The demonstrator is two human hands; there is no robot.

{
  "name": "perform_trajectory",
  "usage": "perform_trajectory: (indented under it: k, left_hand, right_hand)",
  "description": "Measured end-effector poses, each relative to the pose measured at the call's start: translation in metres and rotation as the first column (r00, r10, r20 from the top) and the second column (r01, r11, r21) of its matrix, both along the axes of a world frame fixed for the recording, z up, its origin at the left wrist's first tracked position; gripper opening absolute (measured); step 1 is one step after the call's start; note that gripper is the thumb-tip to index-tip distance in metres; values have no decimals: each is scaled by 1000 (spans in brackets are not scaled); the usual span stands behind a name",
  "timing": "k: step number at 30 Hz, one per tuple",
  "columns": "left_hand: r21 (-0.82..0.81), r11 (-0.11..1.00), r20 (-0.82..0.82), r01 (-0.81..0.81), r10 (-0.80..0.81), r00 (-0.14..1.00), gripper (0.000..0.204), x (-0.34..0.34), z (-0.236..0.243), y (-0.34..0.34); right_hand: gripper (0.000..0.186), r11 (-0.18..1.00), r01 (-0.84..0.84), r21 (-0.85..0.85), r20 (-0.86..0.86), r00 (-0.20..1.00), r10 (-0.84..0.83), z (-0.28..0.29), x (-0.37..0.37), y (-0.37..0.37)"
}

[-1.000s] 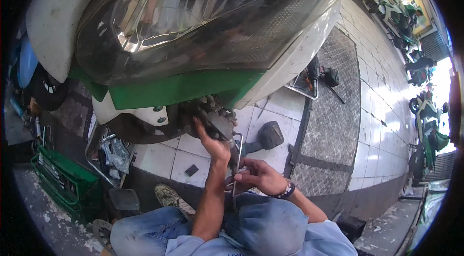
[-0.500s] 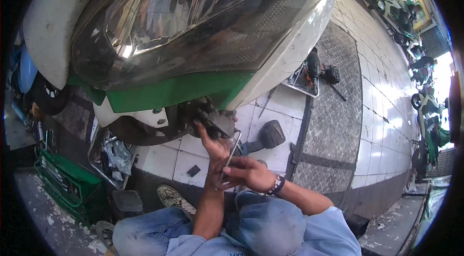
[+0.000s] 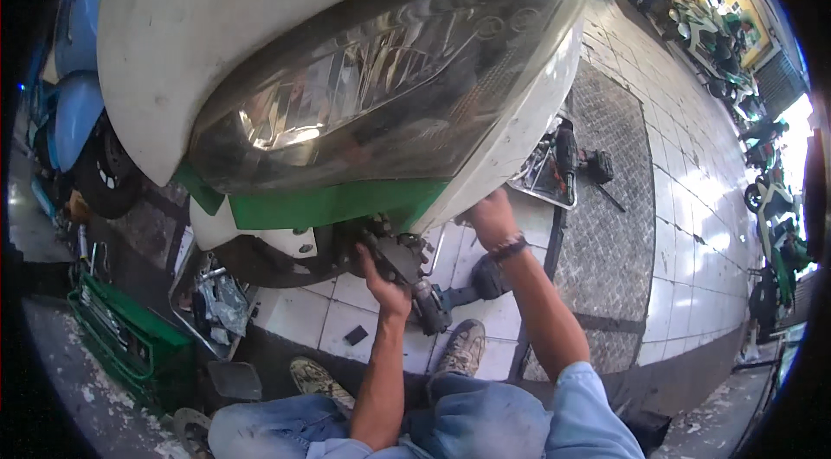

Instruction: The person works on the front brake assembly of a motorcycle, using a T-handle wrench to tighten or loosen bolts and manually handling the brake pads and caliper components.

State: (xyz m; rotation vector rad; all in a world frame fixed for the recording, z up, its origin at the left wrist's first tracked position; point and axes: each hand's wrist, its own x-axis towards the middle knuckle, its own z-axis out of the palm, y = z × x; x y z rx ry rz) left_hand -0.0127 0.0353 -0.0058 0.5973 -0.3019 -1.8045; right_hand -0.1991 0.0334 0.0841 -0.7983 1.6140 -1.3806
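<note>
A dark brake caliper point(image 3: 396, 258) hangs below the green lower edge of a white scooter's front panel point(image 3: 346, 203). My left hand point(image 3: 388, 293) holds it from below, thumb up along its left side. A thin bent metal hex key point(image 3: 437, 249) rises from the caliper's right side. At the key's upper end, by the panel's lower right edge, is my right hand point(image 3: 493, 221), fingers curled and partly hidden behind the panel. A teal cordless impact wrench point(image 3: 437, 303) lies on the tiles just below the caliper.
Right of the scooter, a metal tray point(image 3: 563, 199) holds tools, including a black cordless drill point(image 3: 567, 151). At left are a tray of parts in plastic point(image 3: 221, 303) and a green tool box point(image 3: 130, 338). A small black block point(image 3: 356, 335) lies on the tiles. Parked motorcycles point(image 3: 775, 234) line the far right.
My right hand has swung up and right, from beside my left wrist to the panel edge, and the hex key now points upward. My left hand stays at the caliper. The view has shifted.
</note>
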Motion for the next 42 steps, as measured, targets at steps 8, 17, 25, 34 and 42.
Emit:
perform_trajectory:
  k: [8,17,25,34,42]
  left_hand:
    - [-2,1000,206,7,-7,979,68,-1,-68,3]
    - [-21,993,71,116,-115,991,67,8,-21,-3]
    - [110,985,75,130,-138,988,66,11,-20,-4]
    - [207,960,-24,188,-187,982,65,7,-45,-3]
    - [-66,984,75,168,-163,984,61,15,-35,-5]
  right_hand:
    - [24,724,-689,27,-929,250,272,41,99,-21]
    - [52,474,-226,851,-392,328,859,19,27,114]
    - [28,905,-425,9,-949,281,142,21,59,-3]
    - [33,784,-608,126,-879,298,372,39,105,35]
    - [41,722,-203,662,-614,405,677,12,43,99]
